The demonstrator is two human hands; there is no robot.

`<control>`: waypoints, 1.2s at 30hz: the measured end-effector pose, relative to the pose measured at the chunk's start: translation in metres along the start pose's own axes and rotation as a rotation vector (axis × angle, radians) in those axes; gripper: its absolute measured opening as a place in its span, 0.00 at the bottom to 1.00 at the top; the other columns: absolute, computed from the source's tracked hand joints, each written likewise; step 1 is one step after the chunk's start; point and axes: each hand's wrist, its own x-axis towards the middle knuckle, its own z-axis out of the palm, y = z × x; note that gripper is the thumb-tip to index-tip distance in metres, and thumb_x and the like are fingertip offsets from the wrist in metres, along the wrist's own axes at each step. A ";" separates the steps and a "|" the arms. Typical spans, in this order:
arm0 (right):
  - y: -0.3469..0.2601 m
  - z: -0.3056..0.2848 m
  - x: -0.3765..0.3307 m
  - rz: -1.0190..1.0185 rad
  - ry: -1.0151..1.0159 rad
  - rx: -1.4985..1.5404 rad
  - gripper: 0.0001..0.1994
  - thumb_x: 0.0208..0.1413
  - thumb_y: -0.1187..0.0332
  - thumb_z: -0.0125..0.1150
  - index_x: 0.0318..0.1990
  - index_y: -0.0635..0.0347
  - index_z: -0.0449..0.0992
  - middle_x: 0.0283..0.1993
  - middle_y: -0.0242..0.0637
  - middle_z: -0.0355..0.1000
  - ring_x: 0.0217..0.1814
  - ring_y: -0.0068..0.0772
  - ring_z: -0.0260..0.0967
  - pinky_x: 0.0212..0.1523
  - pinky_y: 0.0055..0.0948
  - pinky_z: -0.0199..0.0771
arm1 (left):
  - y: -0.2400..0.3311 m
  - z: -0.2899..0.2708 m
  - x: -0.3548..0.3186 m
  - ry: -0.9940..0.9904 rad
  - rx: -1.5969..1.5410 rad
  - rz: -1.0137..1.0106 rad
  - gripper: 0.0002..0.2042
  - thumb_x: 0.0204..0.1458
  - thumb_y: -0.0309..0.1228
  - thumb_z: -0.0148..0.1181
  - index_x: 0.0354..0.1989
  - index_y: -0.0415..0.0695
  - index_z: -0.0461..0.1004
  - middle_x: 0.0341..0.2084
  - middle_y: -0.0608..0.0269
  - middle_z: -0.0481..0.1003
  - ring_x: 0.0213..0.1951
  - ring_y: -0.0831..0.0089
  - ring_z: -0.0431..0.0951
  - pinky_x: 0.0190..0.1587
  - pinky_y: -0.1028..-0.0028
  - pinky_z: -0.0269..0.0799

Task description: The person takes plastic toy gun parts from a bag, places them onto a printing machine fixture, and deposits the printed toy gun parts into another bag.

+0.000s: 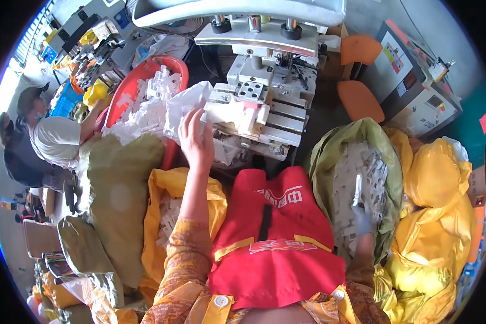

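Left hand at centre of frame, fingers spread flat on white plastic part on grey metal press machine, right hand at right, grip closed around white plastic piece, inside olive green sack of white parts

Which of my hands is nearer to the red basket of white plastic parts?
Left. The left hand reaches up to the machine fixture, right beside the red basket. The right hand is far across, down in the green sack of white parts.
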 end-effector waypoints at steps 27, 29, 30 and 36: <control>-0.332 0.282 -0.003 -1.193 -0.218 -0.705 0.19 0.43 0.72 0.56 0.46 0.49 0.76 0.42 0.37 0.67 0.43 0.41 0.62 0.46 0.40 0.65 | -0.094 -0.173 -0.108 -0.169 0.584 -0.286 0.09 0.52 0.29 0.51 0.27 0.37 0.74 0.29 0.55 0.74 0.38 0.55 0.73 0.42 0.64 0.68; -0.324 0.278 0.006 -1.142 -0.250 -0.647 0.20 0.43 0.71 0.57 0.48 0.48 0.74 0.46 0.36 0.65 0.44 0.42 0.62 0.45 0.40 0.65 | -0.101 -0.177 -0.139 -0.044 0.540 -0.430 0.11 0.53 0.32 0.52 0.29 0.36 0.75 0.29 0.54 0.74 0.36 0.55 0.73 0.41 0.64 0.69; -0.324 0.276 0.000 -1.206 -0.198 -0.540 0.20 0.43 0.70 0.58 0.48 0.47 0.74 0.46 0.37 0.64 0.44 0.42 0.62 0.45 0.41 0.65 | -0.098 -0.178 -0.147 -0.082 0.530 -0.445 0.12 0.53 0.33 0.52 0.29 0.35 0.75 0.29 0.53 0.75 0.35 0.55 0.73 0.40 0.63 0.69; -0.280 0.245 -0.052 -1.277 0.013 -0.144 0.22 0.40 0.71 0.64 0.47 0.49 0.73 0.55 0.39 0.61 0.55 0.43 0.62 0.53 0.43 0.63 | -0.072 -0.119 -0.163 -0.309 0.321 -0.379 0.11 0.52 0.31 0.53 0.28 0.35 0.75 0.27 0.51 0.74 0.32 0.57 0.74 0.36 0.62 0.70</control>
